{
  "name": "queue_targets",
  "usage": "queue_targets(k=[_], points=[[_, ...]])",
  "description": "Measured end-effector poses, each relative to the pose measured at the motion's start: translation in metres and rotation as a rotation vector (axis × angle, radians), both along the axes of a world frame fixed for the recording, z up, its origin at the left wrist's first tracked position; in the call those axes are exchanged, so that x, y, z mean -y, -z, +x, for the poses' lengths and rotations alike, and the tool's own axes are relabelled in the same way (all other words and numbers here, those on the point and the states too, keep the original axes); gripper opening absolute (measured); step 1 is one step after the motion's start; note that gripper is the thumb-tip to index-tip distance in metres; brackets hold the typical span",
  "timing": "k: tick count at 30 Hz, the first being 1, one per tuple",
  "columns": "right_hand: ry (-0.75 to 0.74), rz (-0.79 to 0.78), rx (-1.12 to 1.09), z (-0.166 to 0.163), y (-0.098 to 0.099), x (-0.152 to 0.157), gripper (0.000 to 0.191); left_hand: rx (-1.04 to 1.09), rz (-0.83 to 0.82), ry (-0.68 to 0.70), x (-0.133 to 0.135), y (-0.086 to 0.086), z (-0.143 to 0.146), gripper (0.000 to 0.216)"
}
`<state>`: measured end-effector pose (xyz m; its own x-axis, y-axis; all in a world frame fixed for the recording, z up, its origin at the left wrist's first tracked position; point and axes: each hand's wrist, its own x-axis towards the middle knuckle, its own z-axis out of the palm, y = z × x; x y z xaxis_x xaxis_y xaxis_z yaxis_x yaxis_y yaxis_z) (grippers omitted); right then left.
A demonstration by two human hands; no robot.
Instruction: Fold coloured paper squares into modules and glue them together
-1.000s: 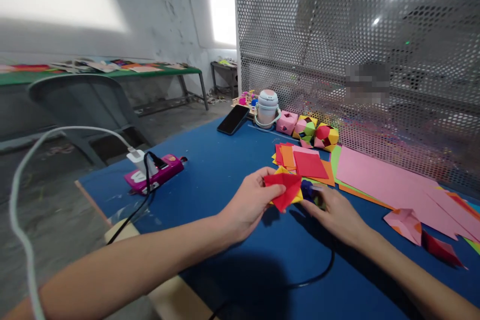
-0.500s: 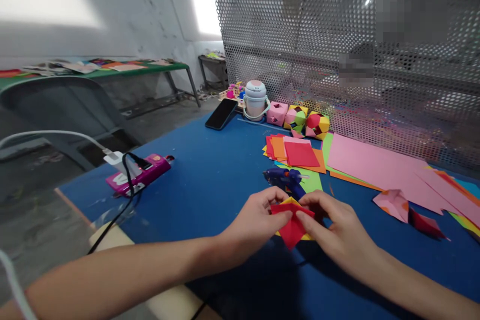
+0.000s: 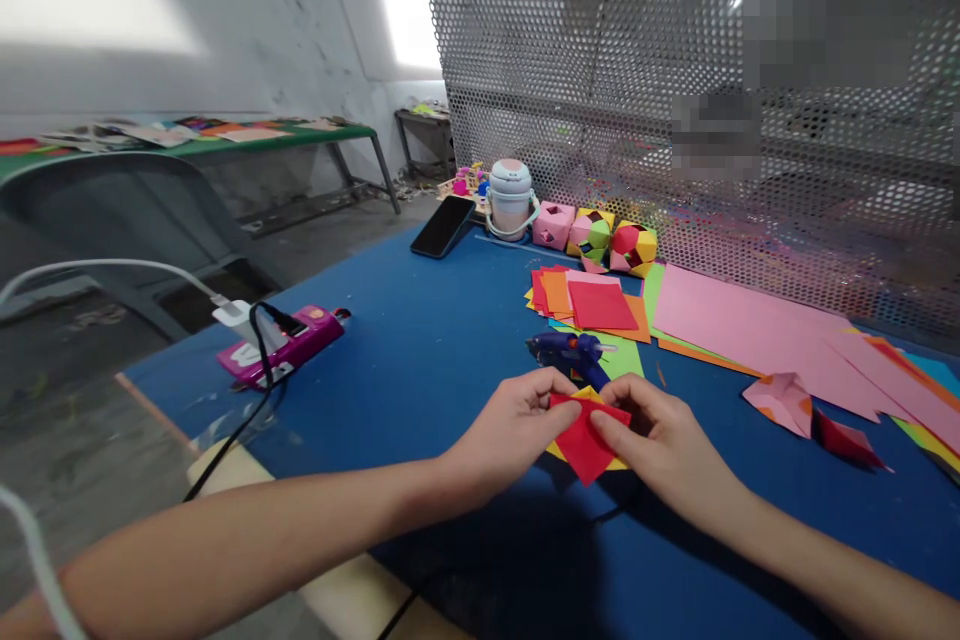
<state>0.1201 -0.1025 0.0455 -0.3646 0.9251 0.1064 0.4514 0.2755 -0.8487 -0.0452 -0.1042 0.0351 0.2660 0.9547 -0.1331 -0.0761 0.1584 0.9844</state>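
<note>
Between my hands is a folded paper piece (image 3: 587,445), red on the near face with yellow showing at its top and lower edges. My left hand (image 3: 529,425) pinches its left side, thumb on the red face and fingers behind. On the other side my right hand (image 3: 649,430) grips it the same way, both thumbs close together. Just beyond the hands lies a blue glue gun (image 3: 566,348) on a light green sheet (image 3: 624,358). Red, orange and pink paper squares (image 3: 600,305) are stacked behind it.
Along the back stand folded paper balls (image 3: 592,235), a lidded container (image 3: 511,200) and a phone (image 3: 442,226). Pink sheets (image 3: 750,330) and two loose folded pieces (image 3: 781,402) lie right. A magenta power strip (image 3: 289,345) with cords sits left. A perforated metal panel (image 3: 637,70) rises behind the table.
My thumbs have shifted slightly on the red face, and the paper piece is tilted a little differently. Both hands keep hold of it; the other things stay put.
</note>
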Motion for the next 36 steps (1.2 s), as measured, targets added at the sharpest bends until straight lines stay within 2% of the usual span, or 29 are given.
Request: queue_targets(k=[4,8,13,22,25,30,33,36], points=[[-0.001,-0.037,-0.069,-0.001,0.001,0.0,0.01,-0.035,0.006,0.022,0.0,0.0,0.0,0.013],[0.016,0.017,-0.109,-0.001,0.001,0.0,0.004,-0.083,0.03,0.047,0.0,-0.003,-0.001,0.012],[-0.007,0.074,-0.058,0.0,-0.001,0.002,0.006,-0.144,0.081,0.053,0.0,-0.008,-0.004,0.017],[-0.085,0.246,0.031,0.002,0.0,-0.001,0.013,-0.149,0.064,0.05,-0.001,-0.008,-0.004,0.016],[-0.094,0.204,0.027,0.002,0.001,-0.002,0.014,-0.161,0.064,0.061,-0.002,-0.007,-0.004,0.016],[0.004,0.107,0.039,0.0,0.003,0.0,0.004,-0.155,0.068,0.084,-0.001,-0.005,-0.004,0.015],[0.0,0.109,0.026,-0.001,0.002,0.002,0.003,-0.14,0.048,0.108,-0.001,-0.003,-0.003,0.01],[-0.026,0.132,0.03,-0.001,0.002,0.002,0.004,-0.186,0.075,0.13,-0.002,-0.003,-0.003,0.014]])
